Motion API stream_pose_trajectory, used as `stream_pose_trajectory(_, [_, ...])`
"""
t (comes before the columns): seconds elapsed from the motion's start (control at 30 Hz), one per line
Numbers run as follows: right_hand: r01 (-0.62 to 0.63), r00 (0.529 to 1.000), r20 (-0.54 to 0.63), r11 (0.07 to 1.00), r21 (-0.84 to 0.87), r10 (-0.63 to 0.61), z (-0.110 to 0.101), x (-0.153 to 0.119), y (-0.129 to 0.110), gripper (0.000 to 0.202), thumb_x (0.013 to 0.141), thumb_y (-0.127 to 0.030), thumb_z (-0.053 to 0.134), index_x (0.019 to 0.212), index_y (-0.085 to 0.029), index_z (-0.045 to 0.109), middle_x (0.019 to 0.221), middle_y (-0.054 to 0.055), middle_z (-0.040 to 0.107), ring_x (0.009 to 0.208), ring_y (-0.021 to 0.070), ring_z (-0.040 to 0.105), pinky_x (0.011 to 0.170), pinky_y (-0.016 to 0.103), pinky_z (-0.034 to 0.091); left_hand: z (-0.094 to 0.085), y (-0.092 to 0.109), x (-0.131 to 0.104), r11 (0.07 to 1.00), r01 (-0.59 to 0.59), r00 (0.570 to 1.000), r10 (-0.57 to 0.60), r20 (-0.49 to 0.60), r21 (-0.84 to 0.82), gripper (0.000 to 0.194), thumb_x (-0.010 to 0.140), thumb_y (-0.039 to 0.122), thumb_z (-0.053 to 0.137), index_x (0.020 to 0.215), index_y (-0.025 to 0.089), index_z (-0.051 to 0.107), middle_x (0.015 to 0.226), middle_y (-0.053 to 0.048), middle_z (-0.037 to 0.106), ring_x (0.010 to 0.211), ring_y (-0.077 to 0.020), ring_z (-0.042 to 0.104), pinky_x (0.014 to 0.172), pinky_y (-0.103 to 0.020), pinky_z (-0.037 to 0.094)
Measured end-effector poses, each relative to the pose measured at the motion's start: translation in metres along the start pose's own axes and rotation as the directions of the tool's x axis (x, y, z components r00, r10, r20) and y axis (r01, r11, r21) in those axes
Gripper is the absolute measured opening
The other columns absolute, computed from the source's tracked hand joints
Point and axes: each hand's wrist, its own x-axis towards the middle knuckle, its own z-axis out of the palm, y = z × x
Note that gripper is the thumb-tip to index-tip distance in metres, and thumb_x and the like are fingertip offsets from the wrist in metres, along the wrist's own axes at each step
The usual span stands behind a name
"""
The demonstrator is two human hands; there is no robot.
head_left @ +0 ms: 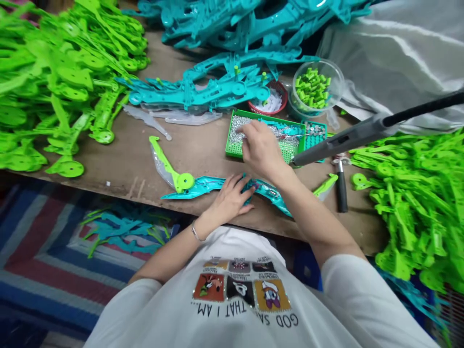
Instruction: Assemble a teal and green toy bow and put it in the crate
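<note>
A long turquoise plastic piece [206,186] lies along the table's front edge, with a lime green arm [184,181] and a clear blade at its left end. My left hand [232,195] rests on the middle of this piece, fingers spread. Over the green tray [235,150] of small silvery screws is my right hand [259,145], its fingers curled and pinched together at the screws; anything between the fingertips is too small to make out. Part of the turquoise piece's right side is hidden under my right forearm.
A grey power screwdriver [337,140] hangs in from the right above the tray. Beside it lies a black-handled tool [341,191]. Lime parts [54,72] pile left and right, turquoise parts [232,29] at the back. A clear tub [315,89] holds small green pieces.
</note>
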Motion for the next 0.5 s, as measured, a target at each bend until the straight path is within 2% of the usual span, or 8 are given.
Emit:
stream_pose_trajectory(0.13, [0.123,0.992,0.003,0.992,-0.040,-0.123,0.038,0.098,-0.009,0.048,0.092,-0.010,0.044,0.138,-0.022,0.054,0.137,0.013,0.063,0.135,0.0285,0.051,0.111,0.048,0.043,0.000,0.000,0.003,1.000,0.009,0.999,-0.008,0.040,-0.013,0.048,0.089,0.034,0.073,0.132,0.014,0.065,0.149,-0.023,0.054,0.140,-0.0393,0.050,0.116,-0.062,0.043])
stream_pose_trajectory(0.23, [0.176,0.984,-0.007,0.981,-0.077,-0.177,0.066,0.150,-0.008,0.055,0.090,-0.008,0.049,0.144,-0.019,0.050,0.143,0.015,0.060,0.147,0.0317,0.043,0.121,0.054,0.033,0.000,0.006,0.004,0.999,0.041,0.998,-0.040,0.053,-0.021,0.047,0.090,0.030,0.070,0.134,0.013,0.063,0.152,-0.024,0.051,0.144,-0.0380,0.047,0.121,-0.063,0.037])
stream_pose_trajectory(0.33, [0.154,0.987,-0.018,0.972,-0.176,-0.160,0.079,0.174,-0.005,0.048,0.097,-0.009,0.038,0.143,-0.010,0.053,0.134,0.015,0.064,0.143,0.0318,0.050,0.125,0.055,0.026,0.001,0.016,0.001,0.995,0.098,0.995,-0.097,0.031,-0.011,0.046,0.092,0.026,0.068,0.135,0.013,0.061,0.159,-0.024,0.043,0.152,-0.0360,0.038,0.125,-0.062,0.030])
stream_pose_trajectory(0.43, [0.168,0.979,-0.076,0.961,-0.220,-0.189,0.073,0.178,-0.007,0.042,0.102,-0.011,0.031,0.132,-0.008,0.061,0.124,0.012,0.066,0.136,0.0297,0.057,0.119,0.048,0.035,0.002,0.027,-0.004,0.984,0.178,0.984,-0.177,-0.007,0.033,0.045,0.095,0.026,0.064,0.138,0.015,0.059,0.165,-0.023,0.035,0.153,-0.0360,0.034,0.124,-0.061,0.031])
stream_pose_trajectory(0.5, [0.150,0.982,-0.082,0.961,-0.233,-0.173,0.060,0.174,-0.017,0.039,0.104,-0.011,0.030,0.125,-0.007,0.062,0.126,0.012,0.064,0.135,0.0311,0.057,0.114,0.046,0.041,0.003,0.034,-0.008,0.973,0.225,0.974,-0.224,-0.019,0.055,0.044,0.098,0.026,0.058,0.140,0.016,0.058,0.164,-0.021,0.036,0.151,-0.0354,0.038,0.122,-0.059,0.035])
